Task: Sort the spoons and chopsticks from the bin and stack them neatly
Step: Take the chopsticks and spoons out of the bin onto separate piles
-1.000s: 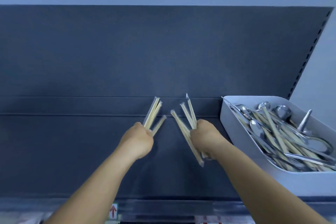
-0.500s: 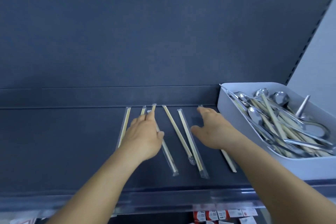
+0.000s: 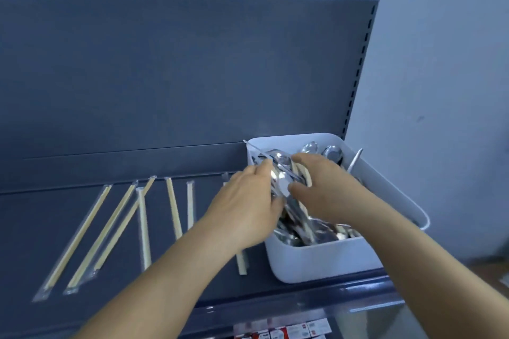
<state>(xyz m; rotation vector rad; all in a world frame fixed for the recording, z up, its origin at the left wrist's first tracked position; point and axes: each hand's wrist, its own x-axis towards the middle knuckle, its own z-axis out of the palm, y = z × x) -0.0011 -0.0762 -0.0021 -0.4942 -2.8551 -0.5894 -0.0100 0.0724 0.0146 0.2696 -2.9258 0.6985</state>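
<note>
Both hands in the white bin (image 3: 325, 261) at shelf right, left hand (image 3: 248, 201) and right hand (image 3: 327, 187) curled around wrapped steel spoons (image 3: 281, 181), exact grip unclear; slick film, stiff and light, best pinched mid-handle; wrapped chopsticks (image 3: 143, 226) lie scattered on shelf (image 3: 41, 228).

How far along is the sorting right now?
Partly done. Several wrapped chopsticks lie out on the shelf, loosely spread and one pair crossing, not stacked. Both the left hand and right hand are in the bin among spoons. Many utensils remain inside.
</note>
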